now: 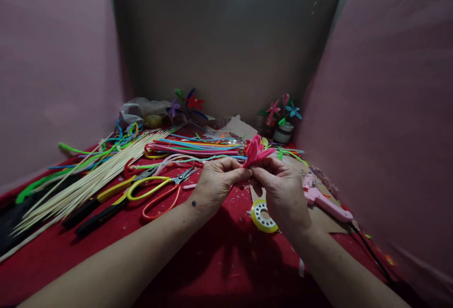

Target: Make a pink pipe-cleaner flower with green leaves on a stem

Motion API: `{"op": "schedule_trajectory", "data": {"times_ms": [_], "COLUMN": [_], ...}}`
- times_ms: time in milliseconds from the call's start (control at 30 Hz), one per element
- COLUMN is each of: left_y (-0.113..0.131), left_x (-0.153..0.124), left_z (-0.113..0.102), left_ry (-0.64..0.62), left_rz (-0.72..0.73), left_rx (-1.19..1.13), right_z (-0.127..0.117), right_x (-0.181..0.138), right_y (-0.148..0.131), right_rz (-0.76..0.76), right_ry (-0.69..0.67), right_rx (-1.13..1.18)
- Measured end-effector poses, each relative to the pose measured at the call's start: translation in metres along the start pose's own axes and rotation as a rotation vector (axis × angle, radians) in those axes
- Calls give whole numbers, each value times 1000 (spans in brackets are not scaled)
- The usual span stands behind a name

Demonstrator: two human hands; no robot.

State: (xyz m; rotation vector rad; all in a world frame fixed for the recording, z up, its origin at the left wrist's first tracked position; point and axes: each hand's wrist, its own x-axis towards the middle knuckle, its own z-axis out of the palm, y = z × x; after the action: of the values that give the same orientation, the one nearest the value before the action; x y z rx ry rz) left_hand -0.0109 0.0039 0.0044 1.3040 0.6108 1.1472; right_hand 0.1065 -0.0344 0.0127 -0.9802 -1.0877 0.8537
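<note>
Pink fuzzy flower sits between our two hands, above the red cloth: our left hand pinches it at the base, and our right hand pinches it just beside, thumbs meeting. Near our right hand we see a yellow tape roll, with a pink glue gun to the right

Dim light, soft shadow beneath hands
</note>
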Motion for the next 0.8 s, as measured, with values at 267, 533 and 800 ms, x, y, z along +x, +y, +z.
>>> {"op": "schedule_trajectory", "data": {"times_ms": [267,533,800], "left_y": [3,0,3], "left_x": [0,3,3], "left_z": [0,-5,-5], "left_ry": [-9,-163,-218], "left_rz": [12,-33,-106], "left_rx": [98,5,-80], "right_z": [-7,-19,-25], "right_x": [8,17,16], "right_y": [-3,-6,8], "right_rz": [161,293,246], "right_ry": [-66,-238,-341], "right_rx": [140,206,205]}}
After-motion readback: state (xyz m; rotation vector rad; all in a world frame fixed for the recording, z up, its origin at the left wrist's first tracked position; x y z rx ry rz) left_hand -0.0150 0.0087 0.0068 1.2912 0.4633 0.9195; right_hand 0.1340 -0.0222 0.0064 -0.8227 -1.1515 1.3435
